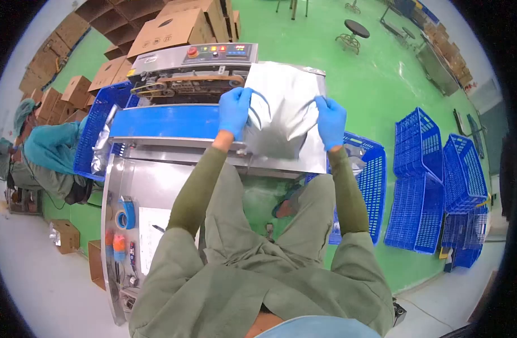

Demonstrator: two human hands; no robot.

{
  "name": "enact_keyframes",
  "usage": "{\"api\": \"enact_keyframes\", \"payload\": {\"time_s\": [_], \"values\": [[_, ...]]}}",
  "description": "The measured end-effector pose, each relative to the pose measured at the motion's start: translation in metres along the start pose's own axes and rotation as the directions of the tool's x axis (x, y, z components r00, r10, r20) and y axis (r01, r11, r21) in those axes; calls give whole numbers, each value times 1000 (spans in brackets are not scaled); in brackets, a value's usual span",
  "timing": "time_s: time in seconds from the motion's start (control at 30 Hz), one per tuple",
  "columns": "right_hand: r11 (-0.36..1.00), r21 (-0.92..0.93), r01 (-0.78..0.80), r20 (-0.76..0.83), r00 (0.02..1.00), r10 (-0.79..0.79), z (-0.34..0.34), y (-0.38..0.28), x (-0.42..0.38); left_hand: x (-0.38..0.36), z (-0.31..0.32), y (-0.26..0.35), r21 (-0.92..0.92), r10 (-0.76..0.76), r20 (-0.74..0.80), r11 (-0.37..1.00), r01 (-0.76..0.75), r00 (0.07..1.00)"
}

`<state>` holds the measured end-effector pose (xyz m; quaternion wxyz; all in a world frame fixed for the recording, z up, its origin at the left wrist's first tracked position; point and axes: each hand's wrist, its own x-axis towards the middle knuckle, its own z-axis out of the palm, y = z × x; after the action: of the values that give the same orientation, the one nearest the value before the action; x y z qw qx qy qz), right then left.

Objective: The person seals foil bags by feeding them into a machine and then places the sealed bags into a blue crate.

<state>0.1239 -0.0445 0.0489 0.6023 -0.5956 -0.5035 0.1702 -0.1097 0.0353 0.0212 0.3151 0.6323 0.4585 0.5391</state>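
Observation:
A silver foil bag (278,138) is stretched between my two blue-gloved hands over the metal side plate of a band sealer (191,65). My left hand (234,111) pinches the bag's left edge, close to the end of the blue conveyor belt (165,121). On the other side, my right hand (330,123) grips the right edge of the bag, with fingers closed on the foil. The bag's lower part is blurred and bulges toward me. The sealer's control panel, with a red button (192,52), faces up behind the belt.
Blue crates (376,186) stand at my right, one holding foil bags, with more crates (419,146) beyond. On the left are another crate (85,149) with foil bags, a seated co-worker (50,143), and a metal table (151,174) with a tape roll (123,218). Cardboard boxes (174,31) are stacked behind.

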Motion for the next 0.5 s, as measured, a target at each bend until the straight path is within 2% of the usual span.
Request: {"api": "enact_keyframes", "payload": {"time_s": [0.03,0.07,0.1,0.17,0.2,0.27,0.33,0.37,0.4,0.5], "values": [[962,-230,147,107,986,-125,7,22,8,5,5,-28,32,-107,42,994,106,993],[850,-427,309,238,945,-224,17,62,26,10,9,-57,65,-211,80,976,207,974],[670,-574,471,377,878,-295,27,93,37,15,12,-80,97,-301,114,952,291,947],[576,-600,555,417,832,-367,50,118,34,18,8,-119,241,-215,53,950,197,975],[703,-530,474,388,873,-296,63,131,35,24,6,-134,309,-170,27,939,154,985],[898,-353,264,321,935,-149,89,158,38,33,-2,-160,261,-185,5,949,177,983],[961,-260,91,277,961,-16,98,131,34,32,-11,-166,209,-234,-17,950,233,972],[989,-83,-124,235,962,141,102,108,30,34,-17,-168,222,-231,-15,948,228,973],[940,103,-325,220,929,297,109,96,30,38,-24,-171,233,-225,-14,947,222,974],[953,119,-279,241,939,245,142,123,34,46,-49,-178,285,-255,-22,925,251,967]]}}
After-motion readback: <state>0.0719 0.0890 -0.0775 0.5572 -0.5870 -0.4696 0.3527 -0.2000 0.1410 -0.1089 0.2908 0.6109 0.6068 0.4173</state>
